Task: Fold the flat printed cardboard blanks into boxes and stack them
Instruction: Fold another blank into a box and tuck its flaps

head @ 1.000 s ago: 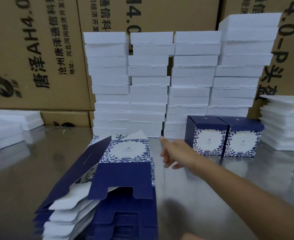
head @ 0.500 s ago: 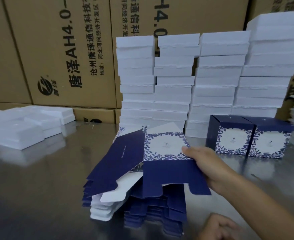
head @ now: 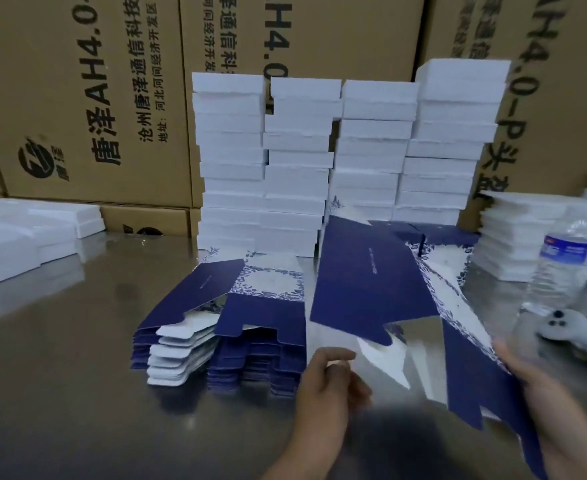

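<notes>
Right hand [head: 541, 403]: fingers pinching right edge of raised blank [head: 371, 282], over table [head: 60, 375], right of flat pile [head: 250, 317]. Left hand [head: 326, 386]: fingers curling at white flap; grip blurring, cannot tell. Blank hiding most of folded boxes [head: 454, 237].

We work at a shiny steel table [head: 60, 341]. Just left of the blank [head: 371, 282] we grip lies a pile of flat blanks [head: 223, 327]. Beyond it stand white foam stacks [head: 299, 174], and to its right a water bottle [head: 558, 268] and a white controller [head: 569, 327].
</notes>
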Demonstrator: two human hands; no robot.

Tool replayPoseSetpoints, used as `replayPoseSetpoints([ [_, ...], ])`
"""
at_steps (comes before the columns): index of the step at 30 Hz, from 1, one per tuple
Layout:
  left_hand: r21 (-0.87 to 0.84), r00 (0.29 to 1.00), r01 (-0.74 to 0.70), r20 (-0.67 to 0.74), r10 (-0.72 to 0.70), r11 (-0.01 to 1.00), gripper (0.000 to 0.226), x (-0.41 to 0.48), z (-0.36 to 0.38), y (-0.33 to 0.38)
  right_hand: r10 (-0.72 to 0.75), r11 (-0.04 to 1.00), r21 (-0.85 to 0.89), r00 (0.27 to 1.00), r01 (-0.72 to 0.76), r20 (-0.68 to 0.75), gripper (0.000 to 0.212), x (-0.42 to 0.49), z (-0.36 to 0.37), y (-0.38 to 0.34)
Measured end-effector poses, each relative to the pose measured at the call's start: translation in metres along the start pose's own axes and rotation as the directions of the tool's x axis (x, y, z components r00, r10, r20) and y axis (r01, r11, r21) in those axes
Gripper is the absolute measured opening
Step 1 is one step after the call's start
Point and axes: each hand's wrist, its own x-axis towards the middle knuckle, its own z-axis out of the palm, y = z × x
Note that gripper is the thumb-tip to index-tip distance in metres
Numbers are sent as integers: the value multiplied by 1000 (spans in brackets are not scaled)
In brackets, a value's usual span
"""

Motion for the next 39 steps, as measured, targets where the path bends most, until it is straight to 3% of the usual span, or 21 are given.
replayPoseSetpoints([
  [4,-26,998,56,-40,-57,998,30,-1,-23,17,15,998,-62,995,-21,-101,28,3,-22,17],
  [7,33,996,75,37,-76,997,58,1,-39,24,-42,985,-174,992,21,-117,27,7,-31,21],
  [12,308,994,-101,60,86,946,40,-5,-58,35,-129,944,-314,989,100,-74,25,4,-28,28],
  [16,466,968,-241,172,180,851,60,-11,-60,40,-164,938,-318,985,141,-47,25,2,-28,32],
  [25,335,963,-248,190,193,909,41,-6,-67,48,-141,987,-87,987,135,-73,31,0,-21,38],
  [32,310,956,-275,185,226,910,61,-7,-65,45,-310,906,-330,946,264,-93,33,3,-28,43],
  [36,244,976,-213,91,197,946,44,-2,-66,40,-337,886,-353,940,301,-44,34,1,-27,42],
  [39,321,967,-250,29,254,914,41,4,-72,35,-336,879,-361,942,311,-7,34,0,-23,43],
])
